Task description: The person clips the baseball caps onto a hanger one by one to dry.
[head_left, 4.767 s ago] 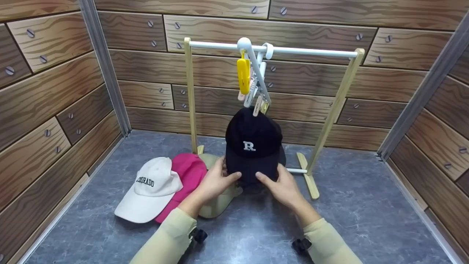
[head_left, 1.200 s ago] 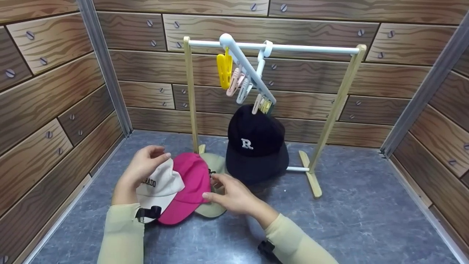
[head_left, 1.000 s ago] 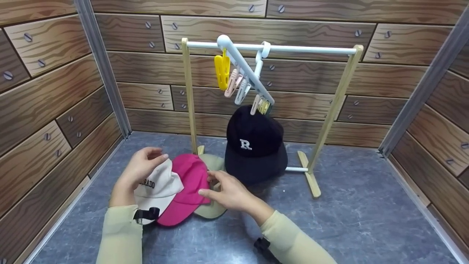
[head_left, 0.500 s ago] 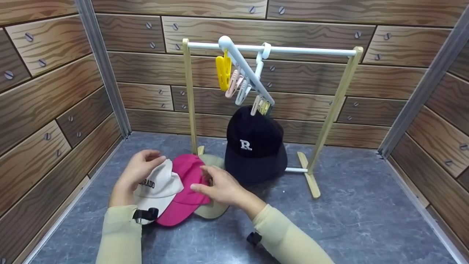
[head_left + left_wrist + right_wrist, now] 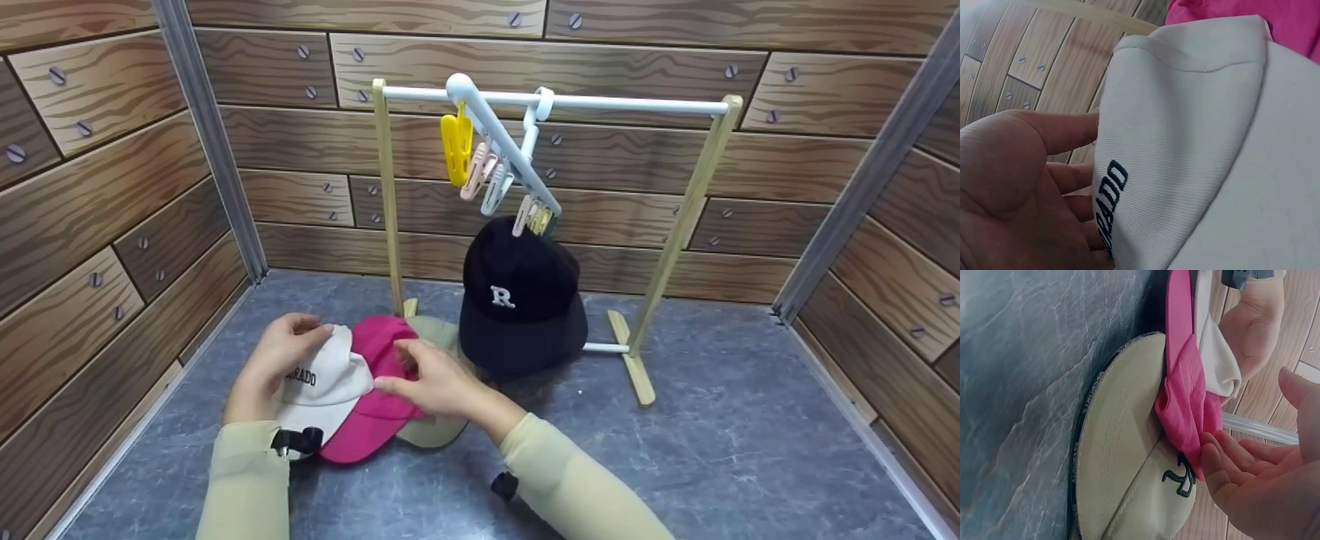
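A white cap (image 5: pixel 328 373) with dark lettering lies on the floor at the left, overlapping a pink cap (image 5: pixel 379 407). Beneath the pink cap's right side is a khaki cap (image 5: pixel 1123 422), its dark emblem visible in the right wrist view. My left hand (image 5: pixel 281 352) is at the white cap's left side, its fingertips partly hidden by the crown. Over the pink cap is my right hand (image 5: pixel 435 379), fingers extended; in the right wrist view its fingertips meet the pink crown. A black cap (image 5: pixel 521 315) with a white R hangs from clothespins, touched by neither hand.
Behind the caps stands a wooden rack (image 5: pixel 386 195) with a white top bar (image 5: pixel 637 103). From it hangs a slanted white hanger (image 5: pixel 502 142) with several clothespins, including a yellow clothespin (image 5: pixel 456 150). Wood-patterned walls (image 5: pixel 300 135) enclose the grey floor (image 5: pixel 750 435).
Earlier both hands held the black cap's brim; it now hangs free and the hanger has turned. Both hands have come left to the floor caps. Lately the right moved from khaki to pink.
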Demonstrator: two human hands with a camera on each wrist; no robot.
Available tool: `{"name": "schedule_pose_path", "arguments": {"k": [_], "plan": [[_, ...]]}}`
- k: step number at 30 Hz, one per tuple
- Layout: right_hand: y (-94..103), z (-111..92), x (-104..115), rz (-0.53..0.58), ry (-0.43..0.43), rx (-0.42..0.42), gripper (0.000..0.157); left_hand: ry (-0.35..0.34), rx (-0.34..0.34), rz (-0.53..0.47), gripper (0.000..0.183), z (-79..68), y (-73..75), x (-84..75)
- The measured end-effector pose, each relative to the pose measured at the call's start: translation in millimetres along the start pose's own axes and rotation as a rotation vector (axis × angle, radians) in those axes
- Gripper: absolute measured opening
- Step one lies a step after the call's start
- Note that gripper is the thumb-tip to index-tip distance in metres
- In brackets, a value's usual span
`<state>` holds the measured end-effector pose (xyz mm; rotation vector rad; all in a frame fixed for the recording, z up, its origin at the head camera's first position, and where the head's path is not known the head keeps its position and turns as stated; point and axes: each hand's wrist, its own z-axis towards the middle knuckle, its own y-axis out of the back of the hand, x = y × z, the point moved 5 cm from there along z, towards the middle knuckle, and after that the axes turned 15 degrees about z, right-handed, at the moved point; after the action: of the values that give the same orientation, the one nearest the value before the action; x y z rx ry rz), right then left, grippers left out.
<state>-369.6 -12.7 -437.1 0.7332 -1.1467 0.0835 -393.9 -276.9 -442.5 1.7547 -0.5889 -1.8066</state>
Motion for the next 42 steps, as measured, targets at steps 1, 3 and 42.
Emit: {"name": "schedule_pose_path", "arguments": {"k": [1,3,42], "plan": [[-1.7,0.8,0.4,0.005,-0.002,0.003,0.074,0.006,0.0,-0.003,0.066,0.6,-0.3,0.8],[-4.6,2.3,1.9,0.002,-0.004,0.004,0.074,0.016,0.0,0.005,0.066,1.7,-1.1,2.7],[-34.7,25.5,0.3,0.023,-0.026,-0.016,0.06,0.153,0.024,-0.043,0.071,2.2,-6.0,21.0]]}}
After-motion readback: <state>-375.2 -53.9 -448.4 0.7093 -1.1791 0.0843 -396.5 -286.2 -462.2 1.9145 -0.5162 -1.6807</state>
